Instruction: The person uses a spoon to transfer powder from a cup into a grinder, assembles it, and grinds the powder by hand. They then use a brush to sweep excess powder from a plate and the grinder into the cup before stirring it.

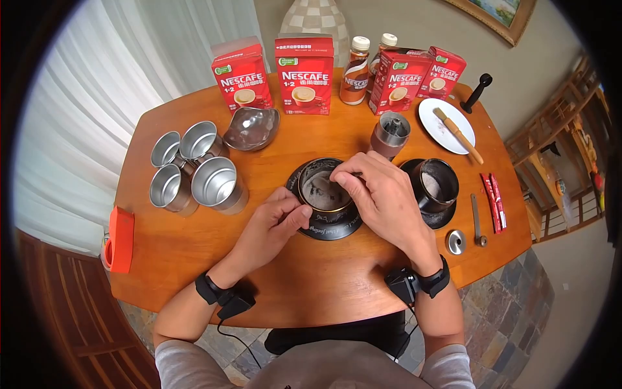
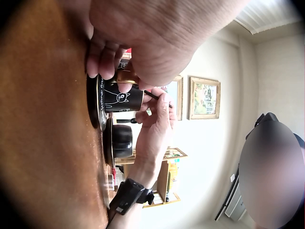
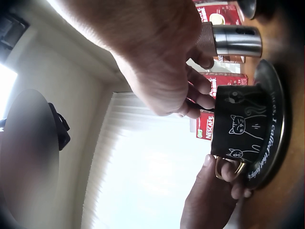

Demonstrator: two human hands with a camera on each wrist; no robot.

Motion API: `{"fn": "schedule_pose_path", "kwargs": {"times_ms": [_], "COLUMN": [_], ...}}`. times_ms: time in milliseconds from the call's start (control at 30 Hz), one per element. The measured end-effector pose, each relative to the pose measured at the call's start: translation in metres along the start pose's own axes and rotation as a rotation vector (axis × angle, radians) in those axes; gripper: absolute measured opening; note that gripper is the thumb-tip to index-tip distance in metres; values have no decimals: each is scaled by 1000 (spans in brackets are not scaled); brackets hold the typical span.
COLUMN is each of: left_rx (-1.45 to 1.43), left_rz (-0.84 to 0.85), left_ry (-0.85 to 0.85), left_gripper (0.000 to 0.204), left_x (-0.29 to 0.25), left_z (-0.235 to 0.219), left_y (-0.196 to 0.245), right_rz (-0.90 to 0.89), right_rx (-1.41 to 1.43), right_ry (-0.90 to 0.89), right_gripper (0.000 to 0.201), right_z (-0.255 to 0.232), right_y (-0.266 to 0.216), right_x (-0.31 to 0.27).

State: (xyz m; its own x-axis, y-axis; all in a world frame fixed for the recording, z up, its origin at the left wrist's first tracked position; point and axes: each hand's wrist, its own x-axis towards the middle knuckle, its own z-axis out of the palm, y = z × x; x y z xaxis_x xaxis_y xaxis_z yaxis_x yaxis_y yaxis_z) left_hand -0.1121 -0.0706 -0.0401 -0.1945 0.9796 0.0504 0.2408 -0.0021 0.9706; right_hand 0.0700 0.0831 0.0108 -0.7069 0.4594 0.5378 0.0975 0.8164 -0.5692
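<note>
A black cup (image 3: pixel 238 121) with white cat drawings and a gold rim stands on a black saucer (image 1: pixel 334 232) with white lettering. Whitish froth or powder with dark specks lies inside it. My left hand (image 1: pixel 269 223) grips the cup's gold handle (image 3: pixel 224 172) at its left side. Above the cup's right rim, my right hand (image 1: pixel 382 194) pinches a thin dark stick-like handle (image 2: pixel 151 95) that reaches into the cup; its lower end is hidden. Right of this hand, a second black cup (image 1: pixel 435 205) sits on its own dark saucer, with pale contents inside.
Several steel cups (image 1: pixel 220 185) and a glass dish (image 1: pixel 253 129) stand left. Red Nescafe boxes (image 1: pixel 304 74) and bottles (image 1: pixel 355 71) line the back, before them a grinder (image 1: pixel 390 135). Right: a white plate (image 1: pixel 431 113) with a brush (image 1: pixel 457 133), red sachets (image 1: pixel 494 202), a metal crank (image 1: pixel 477 220).
</note>
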Motion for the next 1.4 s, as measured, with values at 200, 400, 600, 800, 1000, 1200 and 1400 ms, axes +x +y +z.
{"fn": "schedule_pose_path", "kwargs": {"times_ms": [200, 400, 600, 800, 1000, 1200, 1400], "left_rx": [7, 40, 65, 62, 60, 48, 53], "left_rz": [4, 2, -27, -33, -47, -52, -39], "left_ry": [4, -4, -5, -5, -11, -8, -8], "left_gripper": [32, 31, 27, 28, 29, 30, 29], "left_x": [0, 0, 0, 0, 0, 0, 0], "left_z": [0, -1, -2, -1, -1, -1, -1], "left_y": [0, -4, -5, -3, -1, -2, -3], "right_rz": [-8, -18, -32, 70, 69, 25, 33], "right_rx": [-18, -119, -123, -45, -57, -32, -24], "right_ry": [-5, -73, -65, 38, 26, 10, -1], "right_gripper": [10, 9, 9, 10, 11, 11, 13], "right_z": [0, 3, 5, 6, 3, 2, 0], "right_y": [1, -3, -2, 1, -1, 0, -1], "right_x": [0, -4, -3, -2, -1, -1, -1]}}
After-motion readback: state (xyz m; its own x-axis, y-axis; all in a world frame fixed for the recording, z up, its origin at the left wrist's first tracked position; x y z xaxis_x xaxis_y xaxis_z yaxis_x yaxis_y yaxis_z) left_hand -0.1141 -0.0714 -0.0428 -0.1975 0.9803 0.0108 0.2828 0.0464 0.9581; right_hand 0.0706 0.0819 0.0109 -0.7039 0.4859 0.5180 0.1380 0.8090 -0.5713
